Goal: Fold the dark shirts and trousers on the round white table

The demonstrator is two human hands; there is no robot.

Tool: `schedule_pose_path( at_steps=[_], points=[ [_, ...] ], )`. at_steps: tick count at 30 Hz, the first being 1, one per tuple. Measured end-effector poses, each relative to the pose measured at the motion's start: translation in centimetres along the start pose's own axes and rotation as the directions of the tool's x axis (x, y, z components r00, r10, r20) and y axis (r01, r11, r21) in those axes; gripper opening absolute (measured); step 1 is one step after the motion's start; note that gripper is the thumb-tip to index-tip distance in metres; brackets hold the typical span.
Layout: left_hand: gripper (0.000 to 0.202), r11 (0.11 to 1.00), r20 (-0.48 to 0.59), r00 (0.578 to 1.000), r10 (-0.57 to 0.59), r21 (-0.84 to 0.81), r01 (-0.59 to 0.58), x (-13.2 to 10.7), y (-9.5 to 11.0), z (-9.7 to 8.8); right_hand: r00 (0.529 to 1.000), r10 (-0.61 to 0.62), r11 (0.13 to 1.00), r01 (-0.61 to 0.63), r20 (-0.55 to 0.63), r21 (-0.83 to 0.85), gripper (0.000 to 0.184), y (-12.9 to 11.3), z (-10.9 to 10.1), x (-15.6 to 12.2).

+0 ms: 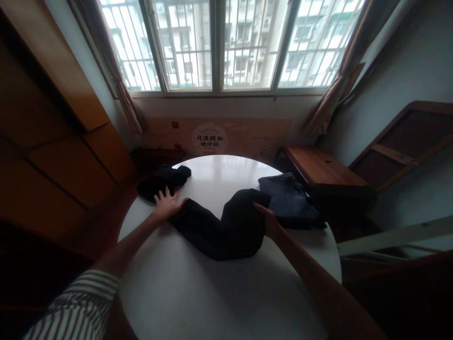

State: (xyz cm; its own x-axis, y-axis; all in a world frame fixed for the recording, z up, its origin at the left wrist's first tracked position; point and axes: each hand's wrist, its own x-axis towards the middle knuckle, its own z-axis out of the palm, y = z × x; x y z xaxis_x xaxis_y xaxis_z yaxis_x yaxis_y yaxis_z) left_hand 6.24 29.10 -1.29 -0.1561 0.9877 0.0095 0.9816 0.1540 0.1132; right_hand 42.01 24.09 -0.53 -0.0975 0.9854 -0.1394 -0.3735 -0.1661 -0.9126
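A black garment (212, 233), possibly trousers, lies in a bent strip across the round white table. On its left end rests my left hand (167, 204), palm down with fingers spread. My right hand (267, 218) has hold of its right end, thumb on top and the other fingers largely hidden behind the cloth. Just beyond my left hand sits a bunched black cloth (159, 182); whether it joins the garment I cannot tell. A folded dark blue-grey garment (292, 198) lies beside my right hand, close to the table's right edge.
The round white table (219, 297) has a curved edge. Behind it stand a printed cardboard panel (244, 134) and a barred window (247, 45). A brown wooden cabinet (325, 165) is at the right, with wooden cupboards (71, 165) on the left.
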Motion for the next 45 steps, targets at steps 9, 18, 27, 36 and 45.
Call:
schedule_pose_path(
  at_steps=[9, 18, 27, 36, 45],
  points=[
    [0.068, 0.411, -0.001, 0.805, 0.593, -0.86, -0.304, -5.6, 10.9, -2.5, 0.98, -0.089, 0.972, 0.124, 0.178, -0.199, 0.059, -0.2, 1.6, -1.0],
    [0.051, 0.438, -0.207, 0.93, 0.304, -0.837, -0.33, -5.9, 11.5, -2.0, 0.953, -0.251, 0.927, 0.287, 0.169, -0.24, 0.022, 1.3, 1.6, -0.3],
    [0.041, 0.421, -0.184, 0.817, 0.547, -0.783, -0.458, -9.0, 11.7, -1.5, 0.877, -0.387, 0.608, 0.474, 0.284, -0.637, 0.005, 1.6, 1.5, -0.1],
    [0.049, 0.19, -0.143, 0.949, 0.282, -0.961, -0.201, -6.8, 10.7, -1.8, 0.824, -0.534, 0.556, 0.512, 0.19, -0.655, 0.024, 0.4, 1.7, -0.3],
    [0.034, 0.397, -0.302, 0.952, -0.039, -0.88, -0.263, -0.6, 3.7, -3.6, 0.7, -0.687, 0.709, 0.584, -0.197, -0.396, 0.016, -1.9, -1.3, 0.5]
  ],
)
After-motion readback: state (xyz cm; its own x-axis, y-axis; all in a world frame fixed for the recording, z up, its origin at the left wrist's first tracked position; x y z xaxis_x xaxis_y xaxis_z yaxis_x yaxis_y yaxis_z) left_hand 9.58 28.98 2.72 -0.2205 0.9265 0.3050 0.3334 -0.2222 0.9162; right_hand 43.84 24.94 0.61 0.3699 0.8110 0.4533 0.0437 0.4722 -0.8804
